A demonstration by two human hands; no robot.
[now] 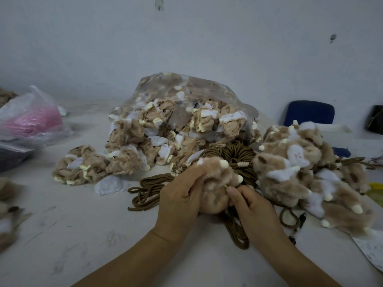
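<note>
Holding the plush toy (215, 179) in both hands, we work just above the bench (83, 224), in front of a coil of brown cords (145, 193). The left hand (180, 197) is wrapped round the toy's left flank, its fingers curled into the fur. The right hand (252, 210) pinches the toy's lower right side, one fingertip pressed against a thin pale stub just below a cream tip (240, 179). Exactly what is pinched there is too small to tell.

The toy's long axis runs away from us, tilted slightly to the right. Its smooth rounded end lies nearest the wrists, and its furry end with the cream tips points toward the clear bag (178, 112) of unturned skins. The toy sits between the hands: the left hand bears it, and the right hand is nearer the working point. We judge that the next pull runs along this axis, toward us. A pile of finished toys (300, 168) lies to the right.
</note>
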